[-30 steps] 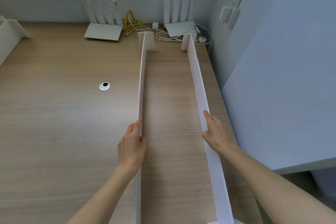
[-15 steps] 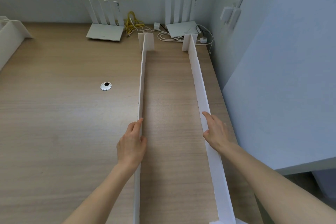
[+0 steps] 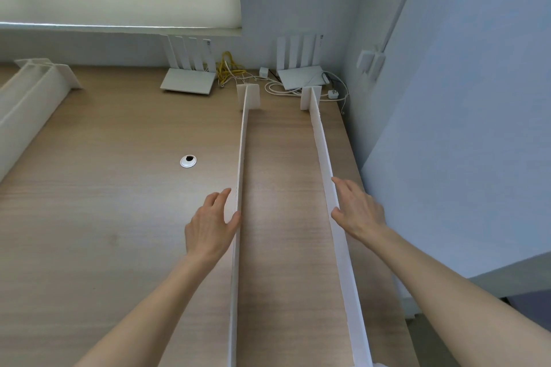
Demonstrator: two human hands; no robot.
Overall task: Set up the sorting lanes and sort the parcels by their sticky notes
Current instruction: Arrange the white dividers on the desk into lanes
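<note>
Two long white foam-board dividers stand on edge on the wooden desk (image 3: 104, 217), running away from me and forming one lane. Each has a small cross foot at its far end. My left hand (image 3: 208, 223) is beside the left divider (image 3: 242, 143), fingers spread loosely on its left side and the thumb tip touching the board. My right hand (image 3: 357, 211) lies flat against the outer side of the right divider (image 3: 322, 140), with straight fingers and the thumb at the top edge. No parcels or sticky notes are in view.
More white dividers (image 3: 29, 98) lie at the desk's far left. Two white routers (image 3: 187, 80) (image 3: 301, 76) with yellow and white cables (image 3: 229, 68) sit along the back wall. A cable grommet (image 3: 188, 161) is mid-desk. A blue-grey partition (image 3: 447, 158) borders the desk's right edge.
My left hand's fingers have come away from the left divider and spread to the left. My right hand and both dividers stay about where they were.
</note>
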